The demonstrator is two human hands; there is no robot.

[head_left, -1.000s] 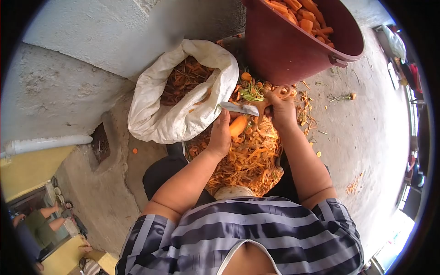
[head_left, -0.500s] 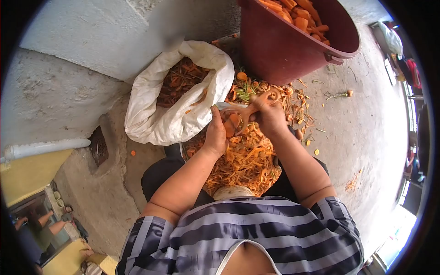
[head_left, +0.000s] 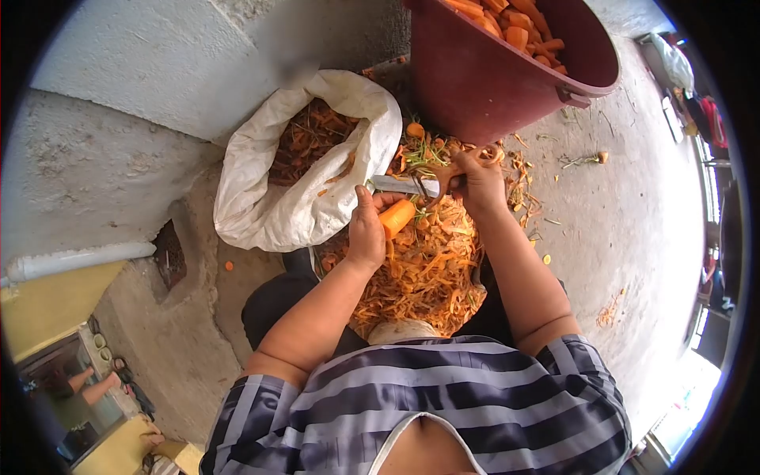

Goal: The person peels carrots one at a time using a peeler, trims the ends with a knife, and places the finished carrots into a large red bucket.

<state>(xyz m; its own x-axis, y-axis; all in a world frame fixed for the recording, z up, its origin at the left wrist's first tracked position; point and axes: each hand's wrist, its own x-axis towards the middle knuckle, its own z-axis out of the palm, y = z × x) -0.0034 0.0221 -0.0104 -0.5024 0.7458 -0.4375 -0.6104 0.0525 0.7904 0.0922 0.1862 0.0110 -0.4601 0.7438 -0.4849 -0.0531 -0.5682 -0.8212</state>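
My left hand (head_left: 366, 233) is closed round a peeled orange carrot (head_left: 398, 218), whose thick end points up and to the right. In my right hand (head_left: 484, 186) is a knife (head_left: 408, 186). Its pale blade points left, just above the carrot and apart from it, while my fingers partly cover the handle end. Beneath both hands lies a heap of carrot peelings (head_left: 431, 277), between my knees. An open white sack (head_left: 253, 202) with dark orange scraps inside stands left of my left hand.
A large dark red tub (head_left: 483, 87) holding several peeled carrots (head_left: 518, 36) stands beyond my right hand. Scraps litter the concrete floor (head_left: 594, 229). A wall (head_left: 127, 134) and a white pipe (head_left: 83, 260) are on the left. Another person's legs (head_left: 99, 388) show at lower left.
My right hand has moved slightly right, away from the carrot, and the knife blade now shows clearly. The carrot now shows its long side.
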